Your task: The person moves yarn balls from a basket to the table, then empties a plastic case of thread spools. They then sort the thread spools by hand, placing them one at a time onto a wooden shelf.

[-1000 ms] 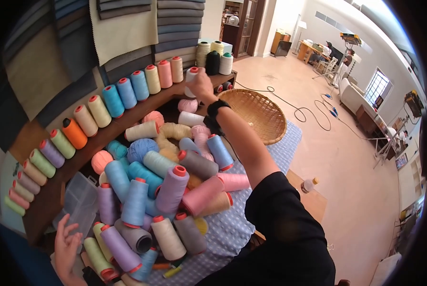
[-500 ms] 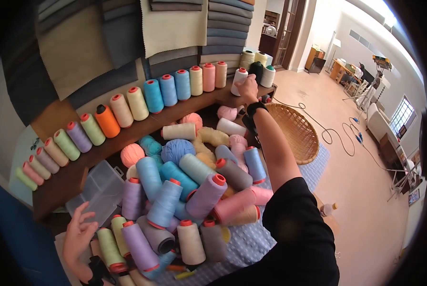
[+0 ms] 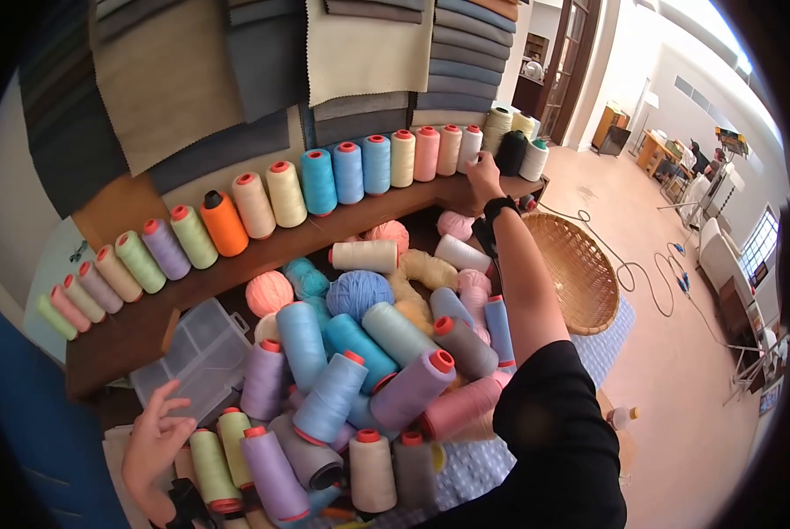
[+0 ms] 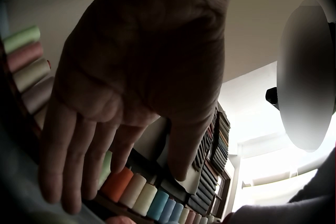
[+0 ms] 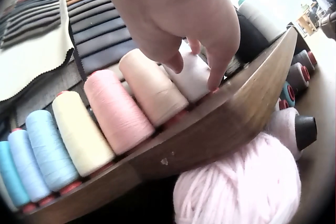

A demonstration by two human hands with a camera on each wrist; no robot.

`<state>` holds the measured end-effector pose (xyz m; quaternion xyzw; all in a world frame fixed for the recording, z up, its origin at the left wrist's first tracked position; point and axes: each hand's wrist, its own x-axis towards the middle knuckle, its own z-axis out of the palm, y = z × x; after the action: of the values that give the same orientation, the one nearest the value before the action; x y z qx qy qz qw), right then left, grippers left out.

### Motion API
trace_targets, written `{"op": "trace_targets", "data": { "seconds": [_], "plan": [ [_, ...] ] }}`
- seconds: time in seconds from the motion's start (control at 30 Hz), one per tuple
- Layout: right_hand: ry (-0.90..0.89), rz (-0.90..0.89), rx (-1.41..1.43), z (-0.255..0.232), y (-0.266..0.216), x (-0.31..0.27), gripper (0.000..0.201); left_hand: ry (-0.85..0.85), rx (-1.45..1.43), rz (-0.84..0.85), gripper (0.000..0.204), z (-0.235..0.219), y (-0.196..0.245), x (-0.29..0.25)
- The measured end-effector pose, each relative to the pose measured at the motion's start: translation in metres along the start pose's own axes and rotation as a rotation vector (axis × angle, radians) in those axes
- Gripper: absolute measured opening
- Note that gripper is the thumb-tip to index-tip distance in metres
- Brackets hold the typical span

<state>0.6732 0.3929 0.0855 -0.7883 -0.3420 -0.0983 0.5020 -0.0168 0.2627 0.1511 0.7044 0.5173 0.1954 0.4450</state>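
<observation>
My right hand [image 3: 486, 183] pinches the lower part of a white thread spool [image 3: 470, 146], which stands upright on the wooden shelf [image 3: 351, 217] beside a peach spool [image 3: 448, 148]. In the right wrist view the fingers of that hand [image 5: 181, 19] straddle the white spool [image 5: 192, 75]; the peach spool [image 5: 153, 88] leans close to it. At lower left, my left hand [image 3: 152, 445] hovers near a clear plastic box [image 3: 203, 353], holding nothing. The left wrist view shows this left hand [image 4: 139, 61] with its fingers extended and its palm bare.
Colored spools line the shelf, including an orange one [image 3: 225, 224]. Below lie piled spools and yarn balls, such as a blue one [image 3: 360, 294]. A wicker basket [image 3: 580, 273] sits at right. Black [image 3: 510, 153] and white [image 3: 534, 161] spools stand at the shelf's right end.
The white spool in my right hand has moved left along the shelf, from a gap to right beside the peach spool. The head view has turned right-to-left, shifting the scene rightward. My left hand stays empty.
</observation>
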Motion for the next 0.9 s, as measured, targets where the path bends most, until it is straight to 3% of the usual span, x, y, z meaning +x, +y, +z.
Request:
{"op": "trace_targets", "data": {
  "seconds": [0.2,0.27,0.4,0.47,0.5,0.6,0.67,0.7,0.73,0.77,0.8,0.83,0.9],
  "plan": [
    [-0.268,-0.054,0.19,0.032,0.04,0.039,0.048,-0.02,0.006,-0.014,0.058,0.002,0.002,0.001],
    [-0.381,0.118,-0.054,0.033,0.024,0.04,0.049,-0.014,-0.015,-0.018,0.057,0.003,0.0,0.002],
    [-0.439,0.099,0.017,0.005,0.002,0.012,0.042,-0.027,-0.003,-0.014,0.057,0.003,-0.002,0.002],
    [-0.587,-0.078,0.428,-0.011,0.01,0.003,0.033,-0.035,0.003,0.003,0.056,0.004,0.001,0.002],
    [-0.486,-0.234,-0.229,0.003,0.025,0.024,0.023,-0.049,0.005,0.016,0.056,0.004,0.002,0.003],
    [-0.833,-0.059,-0.177,-0.073,-0.068,-0.045,0.028,-0.046,0.006,0.01,0.055,0.004,-0.004,0.004],
    [-1.143,-0.05,-0.061,-0.122,-0.116,-0.105,0.033,-0.04,0.004,0.015,0.059,0.004,-0.006,0.004],
    [-1.263,-0.282,-0.066,-0.156,-0.152,-0.143,0.038,-0.056,0.009,0.025,0.059,0.003,-0.008,0.004],
    [-1.412,-0.266,-0.015,-0.157,-0.137,-0.161,0.043,-0.04,-0.014,0.026,0.059,0.003,-0.01,0.004],
    [-1.54,-0.453,-0.003,-0.167,-0.144,-0.185,0.048,-0.027,-0.037,0.027,0.059,0.003,-0.011,0.004],
    [-1.506,-0.337,-0.253,-0.185,-0.172,-0.216,0.056,-0.048,-0.031,0.039,0.059,0.002,-0.009,0.002],
    [-1.427,-0.653,-0.278,-0.178,-0.163,-0.234,0.066,-0.031,-0.02,0.021,0.058,0.0,-0.007,-0.001],
    [-1.367,-0.726,-0.222,-0.18,-0.164,-0.252,0.063,-0.006,-0.021,0.016,0.057,-0.001,-0.005,-0.004]
  ]
}}
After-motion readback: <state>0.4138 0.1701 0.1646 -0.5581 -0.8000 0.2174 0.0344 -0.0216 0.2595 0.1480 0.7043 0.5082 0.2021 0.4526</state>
